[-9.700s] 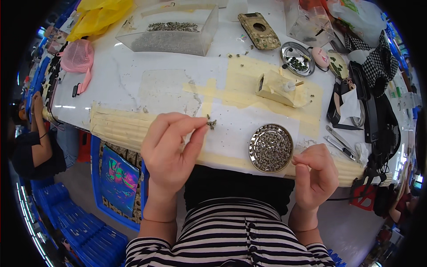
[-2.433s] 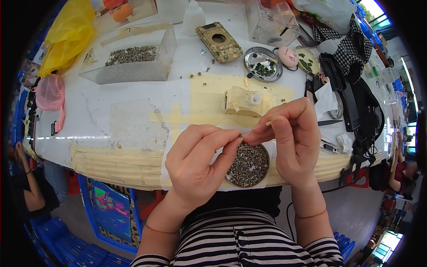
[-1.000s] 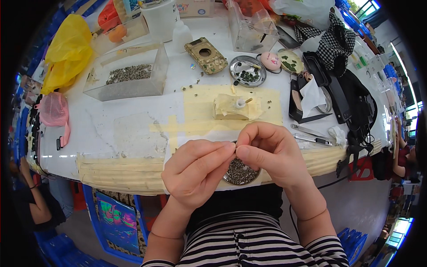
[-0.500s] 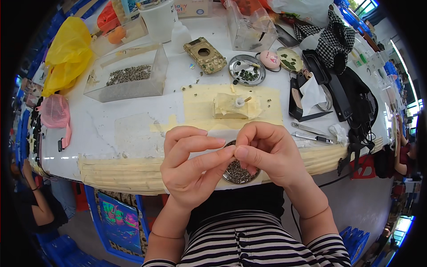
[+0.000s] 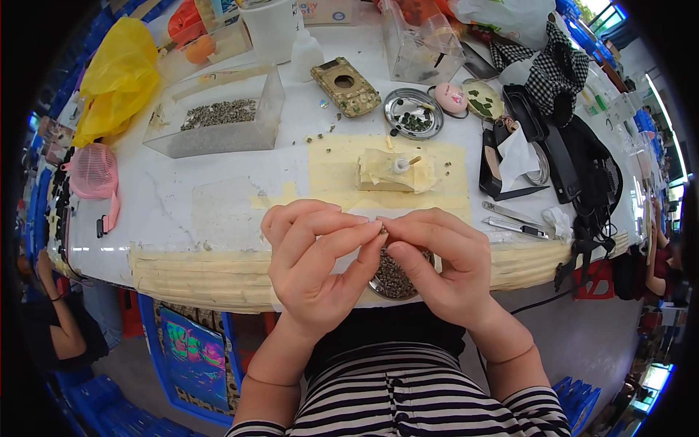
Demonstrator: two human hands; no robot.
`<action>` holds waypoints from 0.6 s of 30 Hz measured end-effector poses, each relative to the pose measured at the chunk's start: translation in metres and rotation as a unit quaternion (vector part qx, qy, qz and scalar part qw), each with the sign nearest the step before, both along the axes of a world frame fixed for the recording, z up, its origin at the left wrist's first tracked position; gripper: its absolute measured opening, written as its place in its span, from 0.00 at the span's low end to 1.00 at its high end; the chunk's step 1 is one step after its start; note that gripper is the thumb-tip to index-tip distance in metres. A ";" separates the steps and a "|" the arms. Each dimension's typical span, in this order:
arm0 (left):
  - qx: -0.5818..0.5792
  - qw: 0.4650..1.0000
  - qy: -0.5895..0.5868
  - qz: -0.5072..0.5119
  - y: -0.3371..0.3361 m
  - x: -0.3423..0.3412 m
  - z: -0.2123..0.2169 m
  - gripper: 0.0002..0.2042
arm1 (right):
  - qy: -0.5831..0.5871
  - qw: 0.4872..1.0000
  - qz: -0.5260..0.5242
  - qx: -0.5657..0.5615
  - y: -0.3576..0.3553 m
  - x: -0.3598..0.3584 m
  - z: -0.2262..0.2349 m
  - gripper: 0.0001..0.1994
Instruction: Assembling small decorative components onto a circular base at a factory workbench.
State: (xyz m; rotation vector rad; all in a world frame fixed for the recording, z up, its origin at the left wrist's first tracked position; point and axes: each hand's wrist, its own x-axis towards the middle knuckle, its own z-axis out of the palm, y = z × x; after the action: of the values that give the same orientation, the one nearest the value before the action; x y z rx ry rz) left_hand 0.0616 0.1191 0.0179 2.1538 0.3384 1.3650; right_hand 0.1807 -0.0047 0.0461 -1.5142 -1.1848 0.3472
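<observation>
My left hand (image 5: 309, 266) pinches a tiny greyish-brown piece (image 5: 383, 229) between thumb and index fingertip. It is too small to make out its exact kind. From the other side, my right hand (image 5: 450, 266) brings its index fingertip against the piece. The right thumb stands apart from that finger and grips nothing. Below both hands is a round metal dish (image 5: 374, 288), partly hidden by them, heaped with small greyish-brown parts (image 5: 394, 277). Beyond the hands stands a block wrapped in yellow tape (image 5: 373, 173), with a small white cup (image 5: 401, 165) and a thin stick in it.
A clear bin (image 5: 218, 144) of small parts stands far left, near a pink strainer (image 5: 93, 171). At the back lie a camouflage tank hull (image 5: 346, 87) and a metal dish of dark green pieces (image 5: 413, 113). Tweezers (image 5: 510, 214) and a utility knife (image 5: 515, 227) lie right.
My right thumb has come away from the fingertips and the right index finger has straightened. The left pinch stays, and the small piece shows more plainly. The view has shifted slightly.
</observation>
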 end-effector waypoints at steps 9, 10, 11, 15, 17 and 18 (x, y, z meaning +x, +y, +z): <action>0.010 0.999 0.013 -0.031 0.000 -0.004 0.004 0.14 | 0.422 0.899 0.104 -0.047 -0.001 0.008 0.002 0.09; 0.020 0.999 0.019 -0.022 0.000 -0.005 0.003 0.14 | 0.437 0.893 0.097 -0.043 -0.001 0.008 0.002 0.09; 0.030 0.999 0.027 -0.011 -0.001 -0.005 0.002 0.14 | 0.283 0.957 0.056 -0.021 -0.001 0.007 0.002 0.09; 0.022 0.999 0.029 0.017 -0.001 -0.001 -0.001 0.14 | -0.196 0.977 -0.041 0.078 0.003 -0.004 0.002 0.11; 0.004 0.999 0.028 0.016 0.001 -0.001 -0.002 0.14 | -0.278 0.954 -0.055 0.092 0.004 -0.007 -0.001 0.15; 0.002 1.000 0.021 0.010 0.001 -0.001 -0.002 0.13 | -0.224 0.971 -0.049 0.070 0.003 -0.006 -0.002 0.15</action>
State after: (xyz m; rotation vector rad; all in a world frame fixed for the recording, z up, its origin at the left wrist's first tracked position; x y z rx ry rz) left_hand 0.0601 0.1196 0.0154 2.1905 0.3753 1.3342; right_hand 0.1750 -0.0018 0.0442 -1.5637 -1.4434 -0.1549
